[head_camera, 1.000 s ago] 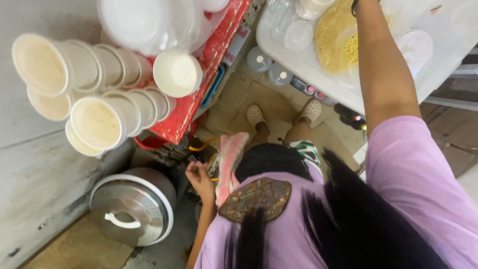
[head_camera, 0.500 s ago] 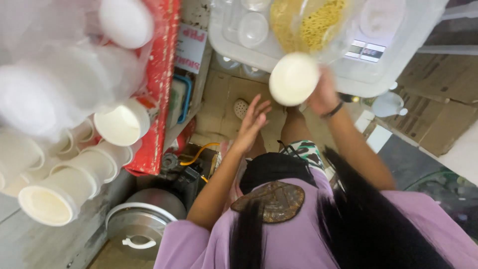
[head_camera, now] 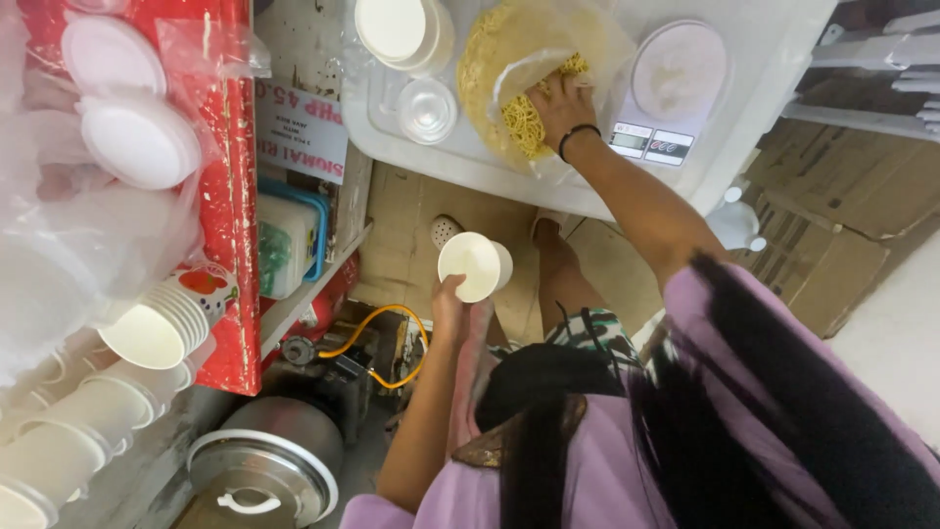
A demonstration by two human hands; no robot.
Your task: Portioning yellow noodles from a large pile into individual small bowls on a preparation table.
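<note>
Left hand (head_camera: 449, 299) clamped on white paper cup (head_camera: 474, 265), cup held low over floor, below edge of bench (head_camera: 783, 69). Right hand (head_camera: 560, 106) inside clear plastic bag (head_camera: 534, 59) on bench, fingers closed on clump of yellow noodles (head_camera: 526, 120). I note digital scale (head_camera: 671, 93) just beside bag, stack of cups (head_camera: 397, 31) on bag's other side. Steel pot lid (head_camera: 262, 480) on floor at lower left.

Lilac short-sleeved shirt (head_camera: 587, 470), black wristband (head_camera: 576, 137), patterned shorts (head_camera: 597, 328)
</note>
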